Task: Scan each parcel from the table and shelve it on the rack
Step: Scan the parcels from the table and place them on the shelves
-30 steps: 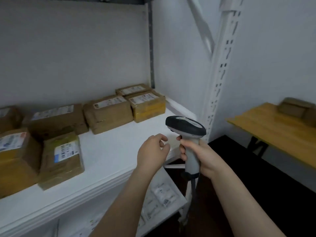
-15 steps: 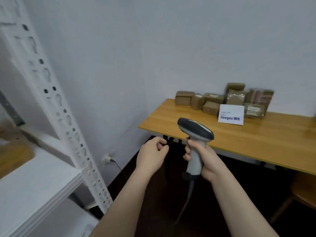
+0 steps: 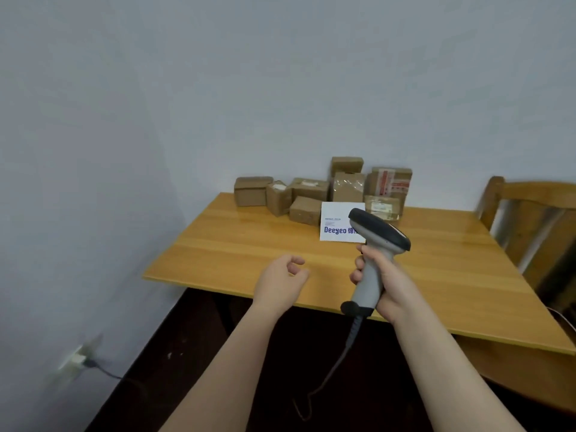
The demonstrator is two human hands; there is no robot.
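Beyond the loosely curled, empty left hand (image 3: 280, 283) lie the parcels (image 3: 314, 194); the right hand (image 3: 385, 286) grips the scanner (image 3: 374, 254).

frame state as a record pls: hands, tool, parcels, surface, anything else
left hand: loosely curled, holds nothing
right hand: grips the scanner handle
scanner: held upright, cable hanging from the handle
parcels: brown boxes clustered at the table's far edge by the wall, none in hand
table: wooden
card: white, printed "Deeyeo", in front of the parcels
other: wooden chair at right; wall socket low at left
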